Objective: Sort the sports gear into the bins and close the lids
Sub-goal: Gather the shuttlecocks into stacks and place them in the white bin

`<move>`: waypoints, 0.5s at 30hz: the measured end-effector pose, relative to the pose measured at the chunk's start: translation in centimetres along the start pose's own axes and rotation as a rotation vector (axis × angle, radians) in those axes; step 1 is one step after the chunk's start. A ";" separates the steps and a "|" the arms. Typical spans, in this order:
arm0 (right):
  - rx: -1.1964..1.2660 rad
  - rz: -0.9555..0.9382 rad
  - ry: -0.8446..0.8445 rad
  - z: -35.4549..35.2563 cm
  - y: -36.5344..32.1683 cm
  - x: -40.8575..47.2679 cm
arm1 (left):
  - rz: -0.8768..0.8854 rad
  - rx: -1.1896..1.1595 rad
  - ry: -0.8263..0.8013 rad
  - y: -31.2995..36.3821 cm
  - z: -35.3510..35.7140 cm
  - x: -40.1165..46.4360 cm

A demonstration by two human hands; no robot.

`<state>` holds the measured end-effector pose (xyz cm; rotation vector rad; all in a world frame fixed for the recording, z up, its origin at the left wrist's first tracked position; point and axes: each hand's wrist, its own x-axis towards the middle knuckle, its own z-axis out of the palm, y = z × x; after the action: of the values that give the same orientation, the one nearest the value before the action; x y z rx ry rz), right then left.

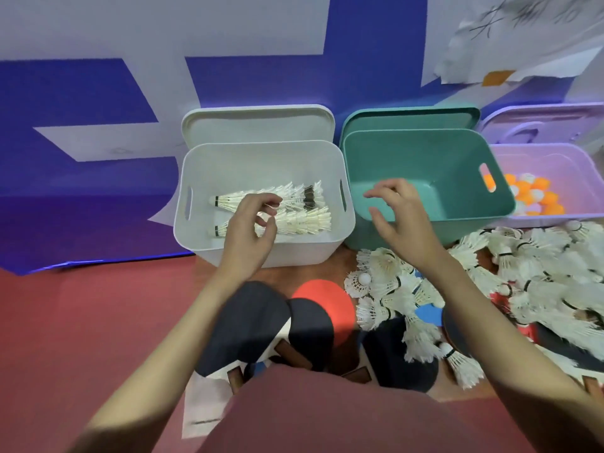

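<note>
Three open bins stand in a row against the wall. The white bin [343,223] holds stacked rows of shuttlecocks [300,199]. The teal bin [496,191] looks empty. The purple bin [581,165] holds orange and white ping-pong balls [536,194]. My left hand [250,223] hovers inside the white bin just over the shuttlecocks, fingers curled and apart, holding nothing. My right hand [398,214] is spread open above the teal bin's front left corner. A heap of loose shuttlecocks [523,276] and several table-tennis paddles [310,325] lie on the red floor in front of the bins.
Each bin's lid leans upright behind it: white lid [258,124], teal lid [411,117], purple lid [539,120]. A blue and white wall panel rises behind them. A white paper sheet [204,407] lies on the floor by the paddles.
</note>
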<state>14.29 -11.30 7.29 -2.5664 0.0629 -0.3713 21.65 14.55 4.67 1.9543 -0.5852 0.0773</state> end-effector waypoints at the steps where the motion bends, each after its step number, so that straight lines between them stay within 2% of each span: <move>1: -0.001 0.041 0.016 -0.6 0.8 -2.1 | -0.003 -0.011 -0.001 0.6 0.3 -1.3; 6: -0.100 0.211 -0.102 -1.2 4.8 -11.4 | -0.061 0.030 -0.240 0.8 3.1 -6.4; 10: -0.118 0.373 -0.216 -1.1 6.9 -16.0 | -0.006 0.122 -0.432 1.9 5.8 -8.0; 15: -0.043 0.501 -0.302 -1.3 8.5 -20.3 | 0.039 0.226 -0.557 4.1 9.9 -9.5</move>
<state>-5.27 -16.80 -1.15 -2.5047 0.5922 0.2077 9.53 8.05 0.73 2.1903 -1.0115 -0.4057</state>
